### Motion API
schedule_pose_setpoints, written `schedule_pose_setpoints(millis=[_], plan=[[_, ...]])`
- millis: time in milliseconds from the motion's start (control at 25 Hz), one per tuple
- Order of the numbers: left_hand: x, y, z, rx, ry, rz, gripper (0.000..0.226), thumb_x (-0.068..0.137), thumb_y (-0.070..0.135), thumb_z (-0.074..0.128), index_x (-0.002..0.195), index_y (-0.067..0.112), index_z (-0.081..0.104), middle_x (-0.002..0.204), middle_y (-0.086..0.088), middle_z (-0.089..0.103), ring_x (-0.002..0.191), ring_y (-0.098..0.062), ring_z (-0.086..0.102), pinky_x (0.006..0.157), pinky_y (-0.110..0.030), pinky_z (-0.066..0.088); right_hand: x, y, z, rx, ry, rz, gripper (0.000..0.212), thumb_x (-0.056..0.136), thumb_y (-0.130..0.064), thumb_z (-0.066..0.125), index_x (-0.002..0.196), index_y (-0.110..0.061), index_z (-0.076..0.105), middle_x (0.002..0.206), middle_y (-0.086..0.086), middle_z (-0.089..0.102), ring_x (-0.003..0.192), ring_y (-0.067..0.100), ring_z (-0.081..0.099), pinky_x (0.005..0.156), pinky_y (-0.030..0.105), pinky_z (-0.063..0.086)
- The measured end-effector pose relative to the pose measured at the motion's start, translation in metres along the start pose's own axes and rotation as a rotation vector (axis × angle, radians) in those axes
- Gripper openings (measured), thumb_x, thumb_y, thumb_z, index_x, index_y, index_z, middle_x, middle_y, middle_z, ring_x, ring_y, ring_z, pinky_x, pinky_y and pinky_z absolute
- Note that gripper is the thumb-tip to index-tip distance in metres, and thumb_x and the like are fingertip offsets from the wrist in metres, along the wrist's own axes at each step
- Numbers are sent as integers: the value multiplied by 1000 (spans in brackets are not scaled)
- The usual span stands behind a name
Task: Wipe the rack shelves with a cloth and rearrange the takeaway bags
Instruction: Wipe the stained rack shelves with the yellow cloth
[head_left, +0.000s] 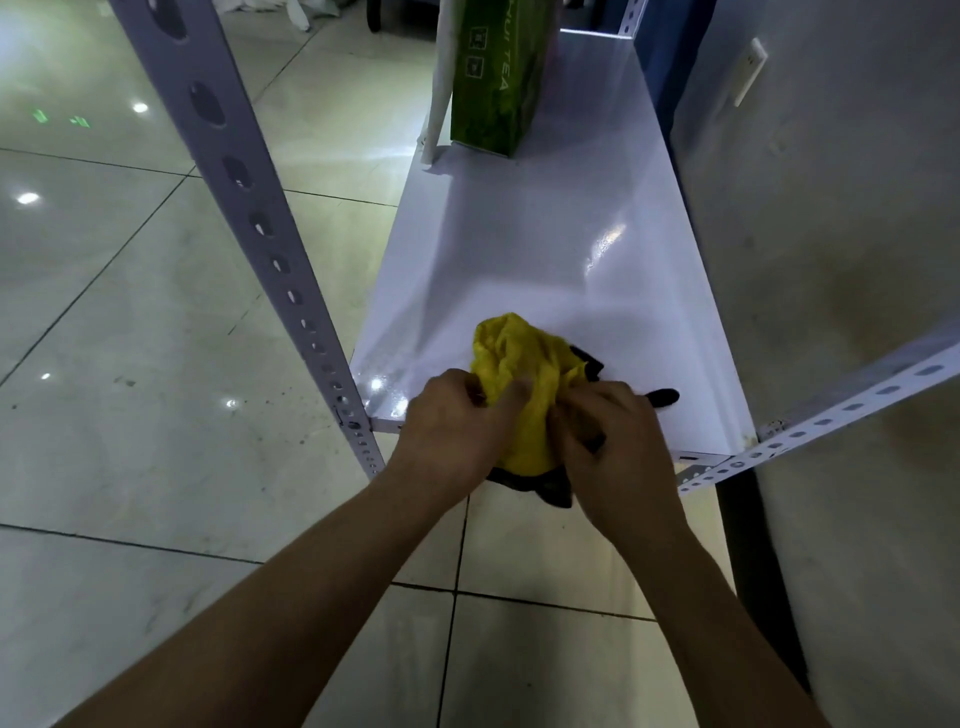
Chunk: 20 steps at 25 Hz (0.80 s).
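Both hands work at the near edge of the white rack shelf (545, 249). Left hand (447, 426): fingers curled, gripping the left side of a bunched yellow cloth (519, 374). Right hand (618, 441): fingers curled, pinching the cloth's right side. The cloth lies on the shelf's near end, a dark edging showing at its right and hanging over the front lip. Green paper takeaway bag (496, 78), printed "TEA", stands upright at the far end of the same shelf, well apart from the cloth. A white bag (441, 88) stands just beside it on its left. Perforated grey upright (249, 208) at the shelf's near-left corner; perforated rail (831, 415) at near right. Glossy tiled floor (130, 467) below; pale wall (831, 208) along the right.
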<state>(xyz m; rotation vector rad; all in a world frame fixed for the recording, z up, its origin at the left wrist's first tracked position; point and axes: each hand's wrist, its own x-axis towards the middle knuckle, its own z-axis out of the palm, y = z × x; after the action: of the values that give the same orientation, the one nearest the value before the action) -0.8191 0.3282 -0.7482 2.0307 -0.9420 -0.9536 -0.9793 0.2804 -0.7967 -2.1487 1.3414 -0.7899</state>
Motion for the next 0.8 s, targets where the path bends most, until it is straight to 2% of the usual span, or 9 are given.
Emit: schedule_pose_setpoints(millis=[80,200,320,400,480,560,640,720,800], plan=[[2,4,-2,-84,31,-82,44,78,59,71,75,15,65,67,1,62,66,-17,63,53,-23,41,-10,-3,3,89,-22,7,18,94,-15,64,110,-18,72,110,1,62,104,24,57,85,38,51],[-14,13,-4,-155,-8,-80,31,87,41,71,114,27,70,86,-1,73,82,-16,71,64,-25,51,-28,-15,-4,215,56,91,19,96,-9,63,112,-15,71,109,3,62,101,15,60,83,29,52],[-47,18,-5,-56,-113,-19,48,94,38,63,141,42,53,91,1,73,86,-11,70,75,-27,56,-53,-37,-22,306,110,190,19,99,-12,60,115,-18,67,109,3,62,97,0,59,80,10,45],[-74,22,-10,-45,-90,-48,55,94,37,65,146,40,47,88,1,71,84,-12,69,72,-27,55,-71,-55,-37,310,114,231,19,101,-17,58,118,-21,66,109,0,63,99,0,59,79,7,43],[-101,34,-18,-107,-29,-126,62,90,32,71,147,32,46,84,-2,69,80,-14,69,64,-25,51,-86,-73,-59,289,104,248,21,102,-18,57,121,-21,65,111,-2,63,101,-3,58,81,8,44],[-127,52,-29,-262,39,-229,65,84,27,79,141,23,49,88,-2,72,77,-8,70,59,-19,51,-97,-91,-87,276,101,250,22,103,-19,56,123,-21,65,111,-4,61,103,-2,58,85,12,47],[-154,73,-47,-347,63,-290,55,79,25,84,127,19,58,89,-2,75,70,-2,71,54,-12,51,-102,-114,-119,234,78,277,23,103,-23,53,123,-25,65,112,-7,58,104,8,60,89,28,52],[-180,95,-65,-410,-1,-414,36,78,24,84,111,20,69,89,-1,77,73,-5,74,59,-16,55,-106,-143,-152,220,41,298,24,104,-24,52,123,-27,66,113,-8,57,104,15,61,86,43,54],[-204,120,-84,-470,-120,-554,20,82,22,79,102,20,74,96,-4,77,86,-16,75,73,-29,59,-113,-172,-186,241,9,291,24,102,-21,55,122,-28,67,113,-7,58,104,17,61,83,45,56]])
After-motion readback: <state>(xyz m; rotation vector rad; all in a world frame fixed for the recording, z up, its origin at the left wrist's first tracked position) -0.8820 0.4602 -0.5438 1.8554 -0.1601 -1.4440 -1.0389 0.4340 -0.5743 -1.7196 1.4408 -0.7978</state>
